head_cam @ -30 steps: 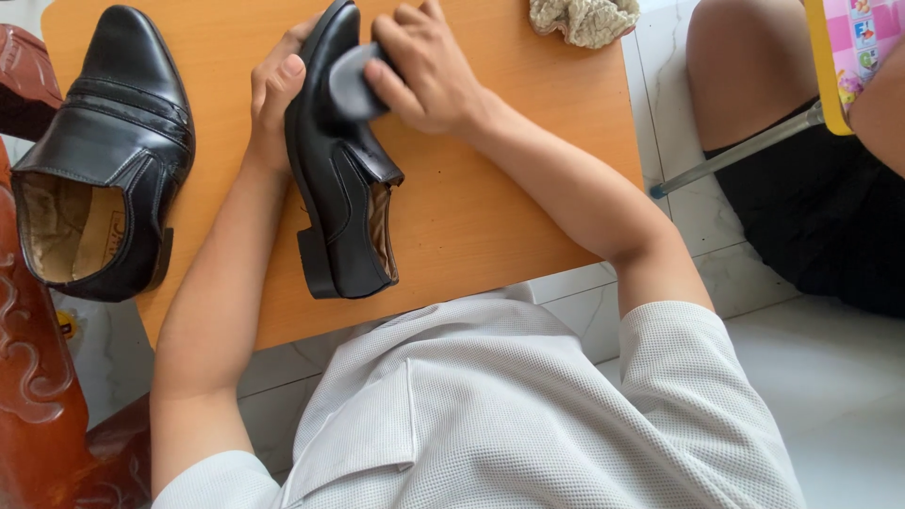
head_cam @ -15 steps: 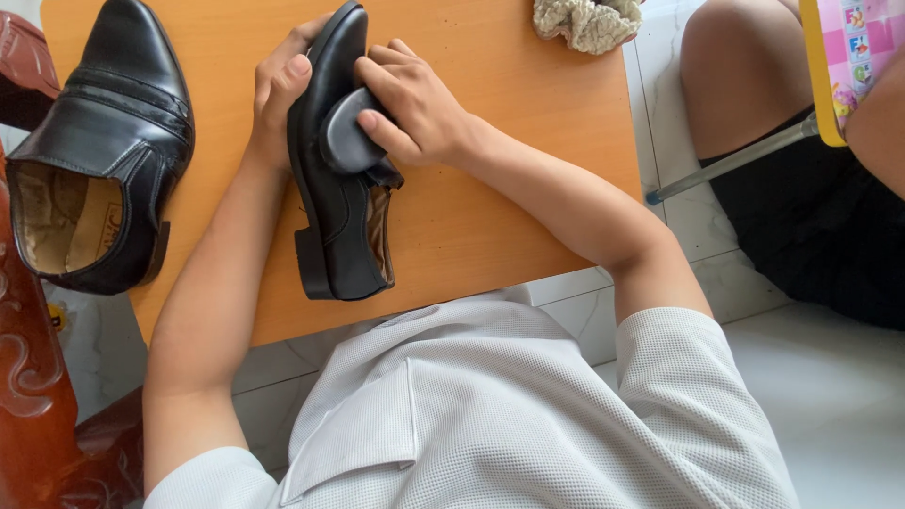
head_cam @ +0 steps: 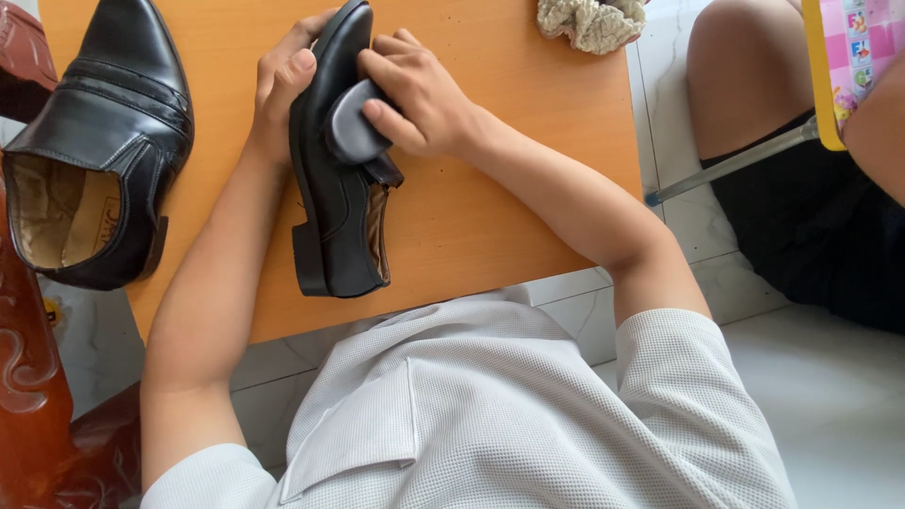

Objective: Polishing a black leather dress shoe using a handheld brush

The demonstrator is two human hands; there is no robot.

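Note:
A black leather shoe [head_cam: 337,203] lies on its side on the orange wooden table [head_cam: 490,217], heel towards me. My left hand [head_cam: 283,90] grips its toe end from the left. My right hand [head_cam: 415,94] presses a dark grey polishing sponge [head_cam: 353,123] against the shoe's upper, near the opening. The second black shoe [head_cam: 99,141] stands upright at the table's left edge, its tan lining showing.
A crumpled beige cloth [head_cam: 592,21] lies at the table's far edge. Another person's bare leg and dark shorts [head_cam: 801,188] are at the right, beside a thin metal leg [head_cam: 726,165]. Carved dark red wooden furniture [head_cam: 28,377] stands at the left. Pale floor tiles lie below.
My right hand has slid the sponge along the shoe from the toe end towards the opening. The left hand has kept its grip on the shoe.

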